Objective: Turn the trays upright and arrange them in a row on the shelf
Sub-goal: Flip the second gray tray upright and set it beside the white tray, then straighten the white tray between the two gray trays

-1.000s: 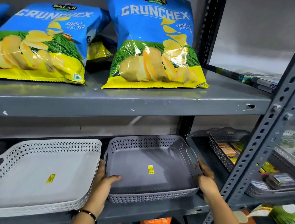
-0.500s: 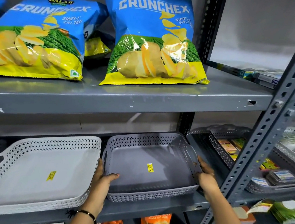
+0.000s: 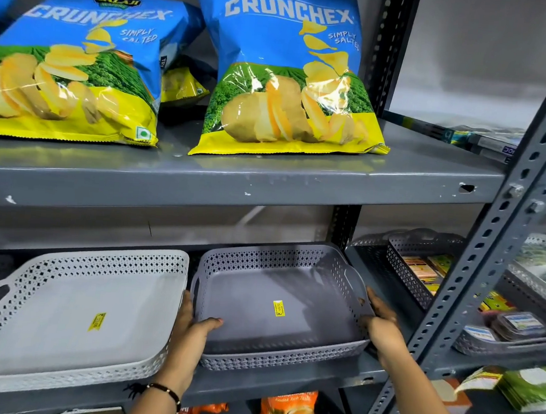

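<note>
We see both hands on the grey tray, which sits upright on the lower shelf just beside the white tray. The left hand comes up from below with the wrist bent back; its grip is clamped on the tray's left wall, the thumb hooked over the rim onto the tray floor and the fingers pressed into the narrow gap between the two trays. The right hand reaches in from the lower right, its grip closed on the tray's right wall near the handle cut-out. Its fingertips are probably curled over the rim, though the wall hides part of them. A black bracelet circles the left wrist.

The white tray's left end runs out of view. Both forearms are cut off by the bottom edge. Two Crunchex chip bags lie on the shelf above. The small yellow sticker on the grey tray's floor is too small to read.
</note>
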A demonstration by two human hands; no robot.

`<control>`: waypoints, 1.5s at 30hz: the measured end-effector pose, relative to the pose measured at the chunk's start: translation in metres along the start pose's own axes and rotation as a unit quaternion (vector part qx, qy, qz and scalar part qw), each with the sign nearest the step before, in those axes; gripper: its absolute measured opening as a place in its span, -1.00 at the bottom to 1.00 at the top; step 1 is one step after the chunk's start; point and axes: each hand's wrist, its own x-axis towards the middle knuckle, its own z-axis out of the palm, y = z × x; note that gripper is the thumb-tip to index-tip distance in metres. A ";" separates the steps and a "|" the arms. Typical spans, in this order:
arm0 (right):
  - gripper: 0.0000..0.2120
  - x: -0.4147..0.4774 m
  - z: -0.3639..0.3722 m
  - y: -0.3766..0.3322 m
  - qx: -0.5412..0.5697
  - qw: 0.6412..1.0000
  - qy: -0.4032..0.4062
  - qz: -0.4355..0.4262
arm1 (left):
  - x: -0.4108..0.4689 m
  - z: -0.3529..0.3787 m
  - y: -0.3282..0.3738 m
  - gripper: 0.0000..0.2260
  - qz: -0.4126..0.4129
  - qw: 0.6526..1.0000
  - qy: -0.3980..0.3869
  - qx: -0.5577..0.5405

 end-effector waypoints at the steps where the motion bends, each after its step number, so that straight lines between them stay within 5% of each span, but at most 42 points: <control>1: -0.34 -0.001 0.000 -0.001 0.005 1.000 -0.002 0.001 | 0.000 0.000 0.000 -0.17 0.001 1.000 0.003 0.015; 7: -0.44 -0.004 0.002 -0.004 -0.017 0.999 0.017 -0.027 | -0.008 0.006 0.015 -0.19 0.067 0.983 0.027 0.167; 10: -0.45 -0.009 0.004 -0.006 -0.112 0.992 0.038 -0.051 | -0.011 0.007 0.018 -0.25 0.105 0.959 0.032 0.262; 14: -0.48 -0.020 0.015 -0.009 -0.297 0.917 0.095 -0.250 | -0.020 -0.002 0.021 -0.46 0.169 0.946 0.025 0.275; 19: -0.54 -0.037 0.056 -0.021 -0.290 0.883 0.034 -0.368 | -0.024 -0.034 0.023 -0.62 0.245 0.922 0.055 0.296; 29: -0.40 -0.099 0.214 -0.038 -0.330 0.860 -0.166 -0.351 | -0.014 -0.200 0.036 -0.57 0.242 0.859 0.228 0.388; 35: -0.32 -0.129 0.280 -0.010 -0.420 0.830 -0.161 -0.331 | 0.001 -0.289 0.024 -0.47 0.218 0.816 0.206 0.494; 39: -0.31 -0.136 0.298 0.001 -0.472 0.820 -0.111 -0.304 | 0.019 -0.321 0.018 -0.45 0.172 0.826 0.162 0.512; 45: -0.28 -0.130 0.301 -0.011 -0.469 0.855 -0.052 -0.217 | 0.051 -0.337 0.035 -0.44 0.086 0.856 0.169 0.481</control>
